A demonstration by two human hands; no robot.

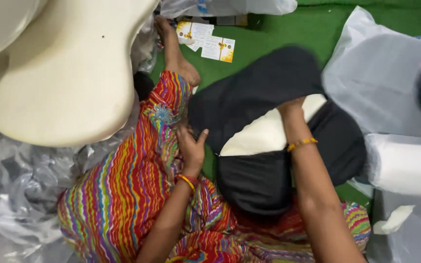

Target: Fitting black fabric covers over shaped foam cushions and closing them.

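Both hands clamped on black cover point(249, 97): left hand point(191, 146) at its left edge, right hand point(291, 108) on top. Cream foam pillow point(264, 134) half in, mid green mat point(278, 34). Risk, my read: cover bunches, foam jams.

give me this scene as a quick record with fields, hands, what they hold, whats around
setting: person seated on a green floor mat, leg in striped multicoloured cloth stretched out
left hand: grip on the edge of the black cover
right hand: grip on the cover's opening, over the cream foam pillow
pillow state: partly inside the cover, cream part showing
left of person: bare cream foam pillows, crumpled clear plastic
right of person: white plastic bags
far end: small printed cards near the foot
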